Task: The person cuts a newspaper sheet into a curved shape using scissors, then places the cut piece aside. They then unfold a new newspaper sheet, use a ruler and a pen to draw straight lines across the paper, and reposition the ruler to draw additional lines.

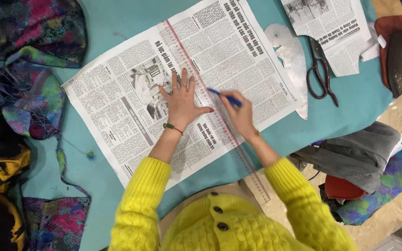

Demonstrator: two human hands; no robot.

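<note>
I see a teal table [117, 18] with a big sheet of newspaper [117, 116] spread flat on it. My left hand [181, 101] lies open, fingers spread wide, and presses down on the paper and the edge of a long clear ruler [219, 123]. My right hand [240, 116] is closed around a blue pen [225, 97], with its tip right at the ruler's edge. The ruler runs slanted, from far and left to near and right, and passes between my two hands. Farther right lie dark scissors [321, 69]. Bright cloth [29, 69] sits piled at the left.
</note>
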